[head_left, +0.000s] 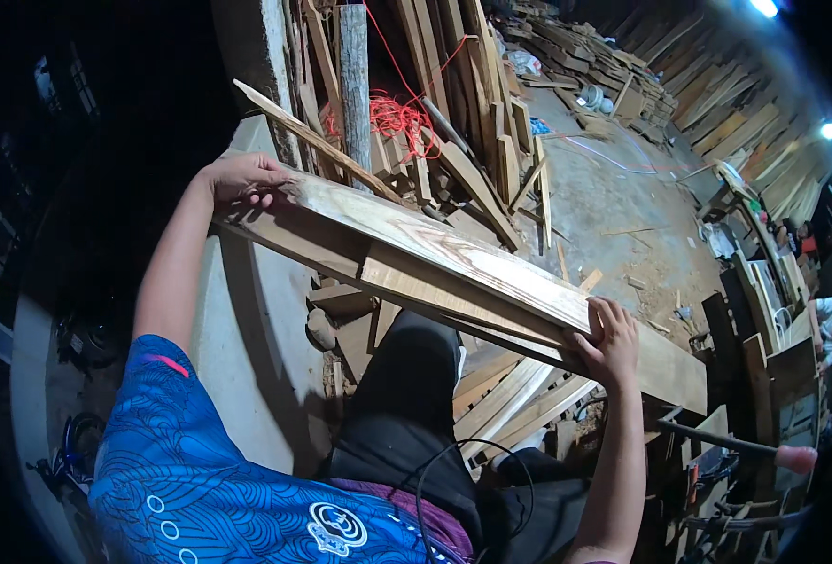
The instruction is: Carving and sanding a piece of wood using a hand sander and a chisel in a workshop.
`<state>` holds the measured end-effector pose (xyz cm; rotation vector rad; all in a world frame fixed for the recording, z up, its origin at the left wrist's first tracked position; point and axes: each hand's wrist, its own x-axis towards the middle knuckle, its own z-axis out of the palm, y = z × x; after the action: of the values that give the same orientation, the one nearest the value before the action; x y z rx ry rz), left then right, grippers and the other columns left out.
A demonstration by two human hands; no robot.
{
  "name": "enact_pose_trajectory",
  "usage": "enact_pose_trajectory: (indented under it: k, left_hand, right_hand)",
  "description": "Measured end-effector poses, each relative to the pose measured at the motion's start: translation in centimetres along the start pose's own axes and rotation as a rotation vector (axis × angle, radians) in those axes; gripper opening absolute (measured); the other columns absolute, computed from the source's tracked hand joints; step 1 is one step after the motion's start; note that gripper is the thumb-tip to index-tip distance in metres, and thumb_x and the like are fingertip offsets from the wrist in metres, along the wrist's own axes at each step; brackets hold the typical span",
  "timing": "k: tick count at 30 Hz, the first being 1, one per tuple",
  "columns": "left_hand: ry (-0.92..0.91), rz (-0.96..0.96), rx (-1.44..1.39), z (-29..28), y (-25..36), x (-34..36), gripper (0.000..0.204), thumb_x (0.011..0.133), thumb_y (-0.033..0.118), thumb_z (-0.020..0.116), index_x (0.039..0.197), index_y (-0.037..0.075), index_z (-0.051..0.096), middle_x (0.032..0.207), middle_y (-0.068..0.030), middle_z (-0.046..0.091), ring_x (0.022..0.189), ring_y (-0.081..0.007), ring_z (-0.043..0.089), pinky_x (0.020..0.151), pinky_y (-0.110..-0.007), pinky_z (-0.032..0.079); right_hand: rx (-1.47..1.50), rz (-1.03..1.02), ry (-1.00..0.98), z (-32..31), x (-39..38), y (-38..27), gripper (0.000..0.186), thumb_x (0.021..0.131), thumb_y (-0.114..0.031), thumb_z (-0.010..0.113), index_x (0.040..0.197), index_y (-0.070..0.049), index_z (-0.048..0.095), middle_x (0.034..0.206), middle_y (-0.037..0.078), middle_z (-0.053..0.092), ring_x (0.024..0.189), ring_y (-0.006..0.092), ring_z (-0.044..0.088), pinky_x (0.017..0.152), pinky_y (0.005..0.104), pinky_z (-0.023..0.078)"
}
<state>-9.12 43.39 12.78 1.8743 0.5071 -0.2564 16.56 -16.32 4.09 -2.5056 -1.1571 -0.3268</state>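
A pale wooden board (435, 240) with dark wavy grain lies across in front of me, slanting down to the right. My left hand (247, 180) is closed at its left end, thumb over the edge. My right hand (608, 343) grips the long near edge toward the right end, fingers over the top. Tucked against the board's near side is a shorter, browner board (453, 299). Below both runs a longer plank (289, 240), its left part in shadow. How these pieces bear on each other underneath is hidden.
A light concrete ledge (265, 376) stands at my left. Beyond the boards lean several upright planks (425, 56), with tangled red string (397, 122) among them. Timber offcuts (519, 399) lie by my legs. A rod with a pink tip (795, 458) juts in at right.
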Motion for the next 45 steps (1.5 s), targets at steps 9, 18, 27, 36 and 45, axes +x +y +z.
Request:
enact_pose_trajectory:
  k: [9, 18, 27, 36, 45]
  left_hand:
    - [0.121, -0.022, 0.008, 0.4, -0.2, 0.6, 0.027, 0.103, 0.029, 0.061, 0.111, 0.004, 0.068, 0.084, 0.0013, 0.068, 0.058, -0.0038, 0.063, 0.045, -0.016, 0.048]
    - [0.129, -0.013, 0.033, 0.8, 0.0, 0.5, 0.027, 0.102, 0.031, 0.063, 0.109, 0.005, 0.069, 0.087, 0.0008, 0.068, 0.060, -0.0045, 0.063, 0.048, -0.017, 0.048]
    - [0.148, -0.004, 0.020, 0.8, -0.4, 0.5, 0.029, 0.103, 0.029, 0.062, 0.106, 0.003, 0.072, 0.080, -0.0008, 0.069, 0.055, -0.0039, 0.061, 0.044, -0.018, 0.047]
    - [0.240, -0.057, 0.048, 2.2, 1.6, -0.1, 0.024, 0.100, 0.026, 0.066, 0.108, 0.004, 0.071, 0.082, -0.0019, 0.069, 0.065, -0.0079, 0.066, 0.052, -0.023, 0.054]
    - [0.572, 0.601, 0.675, 12.8, 8.8, -1.2, 0.034, 0.091, 0.030, 0.074, 0.112, 0.004, 0.072, 0.107, -0.0119, 0.069, 0.101, -0.0209, 0.068, 0.089, -0.036, 0.055]
  right_hand:
    - [-0.019, 0.029, -0.033, 0.0, 0.0, -0.6, 0.060, 0.077, -0.042, 0.076, 0.128, -0.015, 0.062, 0.128, 0.006, 0.062, 0.121, 0.0288, 0.054, 0.105, 0.0421, 0.040]
    - [-0.025, 0.001, -0.002, -0.1, 0.1, -0.8, 0.062, 0.076, -0.046, 0.077, 0.127, -0.013, 0.063, 0.126, 0.007, 0.062, 0.117, 0.0293, 0.056, 0.103, 0.0414, 0.040]
    - [-0.001, 0.005, -0.010, -0.2, -0.2, -0.8, 0.062, 0.076, -0.046, 0.076, 0.126, -0.012, 0.063, 0.126, 0.008, 0.063, 0.117, 0.0301, 0.056, 0.103, 0.0420, 0.040]
    - [0.010, -0.006, -0.013, -0.3, 0.0, -0.2, 0.061, 0.078, -0.045, 0.076, 0.127, -0.011, 0.063, 0.127, 0.010, 0.063, 0.119, 0.0306, 0.056, 0.104, 0.0422, 0.040]
    - [-0.009, -0.061, -0.069, -0.7, -0.1, -0.1, 0.067, 0.078, -0.034, 0.077, 0.139, -0.018, 0.055, 0.131, 0.009, 0.059, 0.123, 0.0308, 0.053, 0.107, 0.0438, 0.038]
